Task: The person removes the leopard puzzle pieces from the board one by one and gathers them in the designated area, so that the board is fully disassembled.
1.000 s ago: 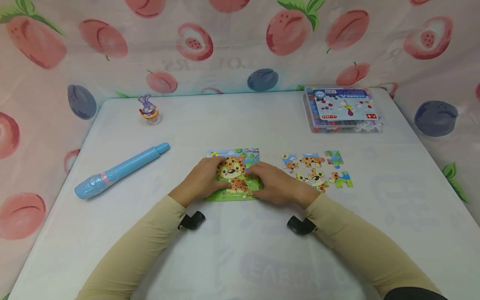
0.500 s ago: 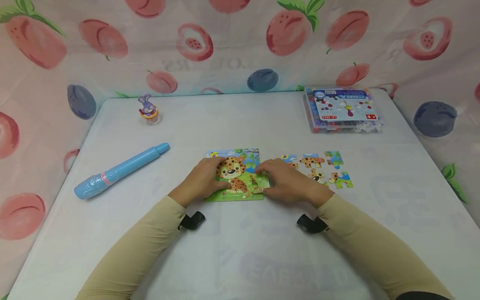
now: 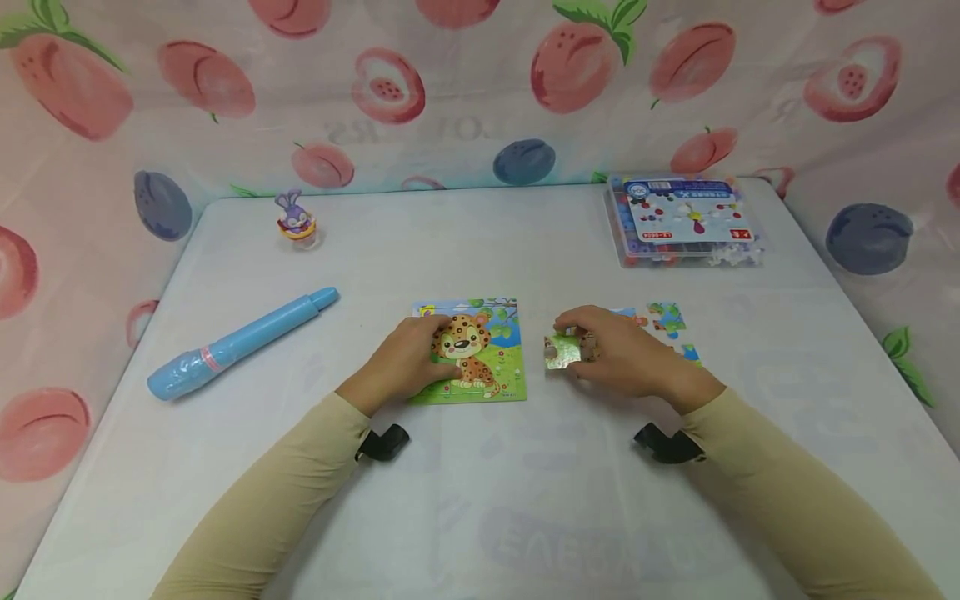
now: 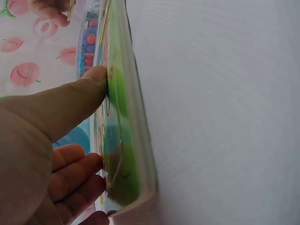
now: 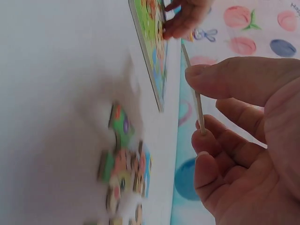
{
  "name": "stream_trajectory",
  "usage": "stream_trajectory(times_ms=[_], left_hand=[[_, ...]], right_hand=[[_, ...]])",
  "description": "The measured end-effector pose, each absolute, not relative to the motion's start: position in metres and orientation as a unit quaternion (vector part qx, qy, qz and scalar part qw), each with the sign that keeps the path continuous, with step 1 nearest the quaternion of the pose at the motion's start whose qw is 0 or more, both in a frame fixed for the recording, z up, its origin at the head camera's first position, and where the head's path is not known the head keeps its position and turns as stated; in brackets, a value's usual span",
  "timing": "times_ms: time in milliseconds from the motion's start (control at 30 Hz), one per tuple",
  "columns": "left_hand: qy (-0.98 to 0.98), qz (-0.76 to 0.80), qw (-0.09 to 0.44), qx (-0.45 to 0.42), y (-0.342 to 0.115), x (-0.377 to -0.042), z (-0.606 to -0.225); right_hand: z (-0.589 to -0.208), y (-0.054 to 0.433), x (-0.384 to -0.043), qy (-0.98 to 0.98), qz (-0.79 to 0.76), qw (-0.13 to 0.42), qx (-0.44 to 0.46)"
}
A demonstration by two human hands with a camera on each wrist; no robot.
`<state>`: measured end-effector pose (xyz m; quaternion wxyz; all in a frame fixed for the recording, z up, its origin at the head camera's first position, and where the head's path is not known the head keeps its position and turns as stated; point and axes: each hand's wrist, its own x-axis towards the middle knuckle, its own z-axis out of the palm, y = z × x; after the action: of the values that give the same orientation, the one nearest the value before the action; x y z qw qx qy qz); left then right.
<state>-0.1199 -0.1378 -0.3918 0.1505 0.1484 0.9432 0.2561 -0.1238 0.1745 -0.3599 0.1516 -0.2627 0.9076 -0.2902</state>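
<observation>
A leopard jigsaw puzzle point(image 3: 504, 363) lies flat at the middle of the table. On its left side rests my left hand point(image 3: 401, 360), thumb and fingertips touching the picture; the left wrist view shows the thumb point(image 4: 89, 86) on the puzzle's face. To the right of the puzzle, my right hand point(image 3: 626, 350) pinches a puzzle piece point(image 3: 562, 352) above the table. In the right wrist view this piece point(image 5: 196, 96) appears edge-on between thumb and fingers. Loose puzzle pieces point(image 3: 667, 318) lie beneath and beyond the right hand, which partly covers them in the head view.
A light blue tube-shaped item point(image 3: 247, 340) lies at the left. Behind it stands a small purple rabbit figure point(image 3: 297, 218). A clear plastic box point(image 3: 686, 221) of colored parts sits at the back right. Fruit-patterned cloth point(image 3: 450, 83) hangs behind the table.
My right hand has moved right, off the puzzle, taking a piece with it; the piece has tilted, its face now shiny. My left hand has stayed in place.
</observation>
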Motion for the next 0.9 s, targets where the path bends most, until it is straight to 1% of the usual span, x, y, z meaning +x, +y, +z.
stream_trajectory(times_ms=[433, 633, 900], left_hand=[[0.943, 0.256, 0.149, 0.154, -0.138, -0.119, -0.391], [0.942, 0.257, 0.152, 0.15, -0.138, -0.119, -0.39], [0.943, 0.254, 0.154, 0.15, -0.138, -0.118, -0.389]], right_hand=[[-0.352, 0.211, -0.121, 0.913, -0.302, 0.146, -0.232], [-0.348, 0.231, -0.12, 0.926, -0.288, 0.149, -0.195], [-0.349, 0.257, -0.117, 0.946, -0.25, 0.134, -0.159]])
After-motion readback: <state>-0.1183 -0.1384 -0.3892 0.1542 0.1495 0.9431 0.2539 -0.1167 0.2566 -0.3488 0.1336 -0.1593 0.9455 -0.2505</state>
